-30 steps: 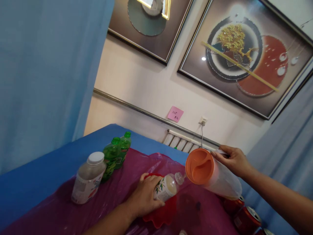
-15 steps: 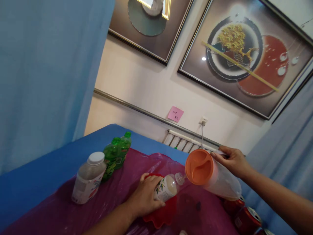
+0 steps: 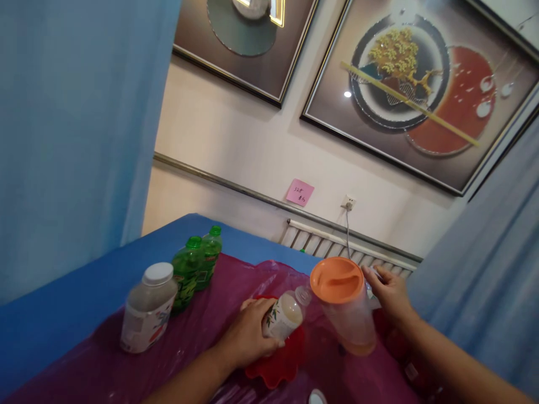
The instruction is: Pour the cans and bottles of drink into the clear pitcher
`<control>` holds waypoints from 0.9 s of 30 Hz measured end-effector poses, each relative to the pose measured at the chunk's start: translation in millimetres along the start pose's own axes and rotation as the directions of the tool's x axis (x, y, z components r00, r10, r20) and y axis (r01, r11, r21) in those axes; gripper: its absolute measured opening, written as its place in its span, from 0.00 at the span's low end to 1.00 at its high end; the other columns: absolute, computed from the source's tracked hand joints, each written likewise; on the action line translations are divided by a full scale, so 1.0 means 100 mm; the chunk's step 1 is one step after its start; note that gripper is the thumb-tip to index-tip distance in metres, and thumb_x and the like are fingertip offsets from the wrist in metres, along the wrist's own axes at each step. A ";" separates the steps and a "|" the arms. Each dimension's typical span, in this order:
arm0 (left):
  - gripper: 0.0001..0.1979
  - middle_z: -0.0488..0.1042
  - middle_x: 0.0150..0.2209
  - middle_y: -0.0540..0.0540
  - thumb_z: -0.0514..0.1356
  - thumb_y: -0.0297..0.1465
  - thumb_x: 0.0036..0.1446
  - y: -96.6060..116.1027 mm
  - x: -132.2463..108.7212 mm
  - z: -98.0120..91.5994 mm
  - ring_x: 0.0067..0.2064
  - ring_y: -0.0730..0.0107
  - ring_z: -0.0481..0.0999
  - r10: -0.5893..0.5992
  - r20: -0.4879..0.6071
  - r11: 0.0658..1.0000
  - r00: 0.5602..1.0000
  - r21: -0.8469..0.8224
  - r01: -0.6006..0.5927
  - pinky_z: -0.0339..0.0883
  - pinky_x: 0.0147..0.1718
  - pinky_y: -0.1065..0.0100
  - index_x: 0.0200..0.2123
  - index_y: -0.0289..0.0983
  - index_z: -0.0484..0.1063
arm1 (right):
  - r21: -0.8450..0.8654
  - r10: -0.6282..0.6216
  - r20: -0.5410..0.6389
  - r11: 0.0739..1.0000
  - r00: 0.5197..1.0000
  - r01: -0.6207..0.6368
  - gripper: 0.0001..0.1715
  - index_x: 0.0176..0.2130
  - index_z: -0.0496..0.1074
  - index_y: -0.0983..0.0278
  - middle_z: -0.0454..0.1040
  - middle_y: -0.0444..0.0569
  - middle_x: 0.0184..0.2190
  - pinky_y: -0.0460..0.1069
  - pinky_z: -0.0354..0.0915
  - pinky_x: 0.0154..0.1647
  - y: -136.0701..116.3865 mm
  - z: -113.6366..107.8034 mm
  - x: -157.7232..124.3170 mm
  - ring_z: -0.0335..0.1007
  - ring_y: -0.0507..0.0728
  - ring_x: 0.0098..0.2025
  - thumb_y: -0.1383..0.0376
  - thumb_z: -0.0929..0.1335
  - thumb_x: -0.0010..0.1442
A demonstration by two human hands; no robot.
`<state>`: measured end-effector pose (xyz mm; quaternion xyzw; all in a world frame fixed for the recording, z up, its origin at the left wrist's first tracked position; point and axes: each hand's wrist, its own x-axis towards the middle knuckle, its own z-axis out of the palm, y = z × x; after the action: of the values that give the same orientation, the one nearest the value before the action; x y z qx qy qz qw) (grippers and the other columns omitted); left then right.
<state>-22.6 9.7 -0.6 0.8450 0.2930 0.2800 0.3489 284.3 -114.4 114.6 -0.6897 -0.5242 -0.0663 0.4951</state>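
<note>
My left grip is closed around a small clear bottle with a leaf-printed white label, fingers round its body, and I hold it tilted with its open mouth up and to the right, above a red scalloped dish. My right grip is closed on the handle of a translucent pitcher with an orange lid; the fingers on the far side of the handle I cannot make out. Half a second ago the pitcher lay tipped well over, its lid facing the bottle and a thin trickle at the gap between them; now I have it turned much nearer upright, lid on top and base swung down, with a little amber liquid in the bottom. The bottle's mouth is just beside the lid's left edge; whether they touch I cannot tell. The left grip and its bottle have hardly moved. A round white cap shows more fully at the lower edge than before, while the red cans to my right have grown dim and partly hidden by my forearm. On the left, a wide clear jar with a white lid and two green bottles stand as they did, on the purple plastic sheet over the blue tabletop.
</note>
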 end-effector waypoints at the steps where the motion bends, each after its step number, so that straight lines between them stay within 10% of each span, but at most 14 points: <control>1: 0.37 0.77 0.56 0.42 0.72 0.32 0.37 -0.02 0.01 0.02 0.59 0.47 0.73 -0.016 -0.008 0.998 1.000 -0.060 0.016 0.61 0.62 0.51 0.55 0.42 0.72 | 0.047 0.057 -0.048 0.997 0.997 -0.055 0.35 0.20 0.57 0.59 0.52 0.37 0.17 0.46 0.52 0.21 0.09 0.06 -0.06 0.50 0.50 0.21 0.35 0.67 0.56; 7: 0.35 0.78 0.55 0.41 0.69 0.31 0.41 -0.13 0.09 0.09 0.54 0.53 0.78 -0.014 -0.030 0.949 0.999 -0.316 0.004 0.71 0.55 0.58 0.56 0.38 0.69 | 0.339 0.331 -0.171 0.904 0.928 -0.260 0.35 0.20 0.58 0.58 0.57 0.38 0.16 0.48 0.57 0.21 0.47 0.41 -0.46 0.55 0.52 0.20 0.36 0.65 0.60; 16: 0.33 0.79 0.54 0.40 0.69 0.33 0.42 -0.01 0.11 0.00 0.53 0.51 0.78 -0.005 -0.129 0.985 0.992 -0.173 -0.018 0.72 0.53 0.54 0.54 0.38 0.69 | 0.670 0.523 -0.163 0.682 0.837 -0.295 0.33 0.23 0.62 0.60 0.58 0.35 0.18 0.45 0.53 0.20 0.73 0.56 -0.81 0.54 0.50 0.21 0.37 0.71 0.53; 24: 0.29 0.80 0.50 0.42 0.69 0.37 0.44 -0.04 0.18 -0.02 0.51 0.51 0.79 0.071 -0.139 0.997 0.988 0.015 -0.070 0.71 0.52 0.54 0.51 0.38 0.72 | 0.446 0.426 -0.442 0.868 0.790 -0.218 0.30 0.43 0.72 0.62 0.76 0.47 0.38 0.50 0.69 0.42 0.76 0.28 -1.18 0.73 0.57 0.40 0.42 0.73 0.53; 27: 0.30 0.80 0.52 0.42 0.69 0.38 0.45 0.01 0.15 0.01 0.52 0.50 0.79 0.057 -0.143 0.998 0.988 -0.013 -0.059 0.71 0.52 0.55 0.53 0.39 0.71 | 0.275 0.242 -0.215 0.945 0.946 -0.179 0.20 0.45 0.75 0.61 0.78 0.48 0.38 0.49 0.71 0.36 0.75 0.33 -1.65 0.75 0.57 0.37 0.52 0.72 0.59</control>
<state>-11.3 19.4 3.1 0.8280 0.2901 0.3521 0.3261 256.9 -195.4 -48.7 -0.6602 -0.3855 -0.0306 0.6439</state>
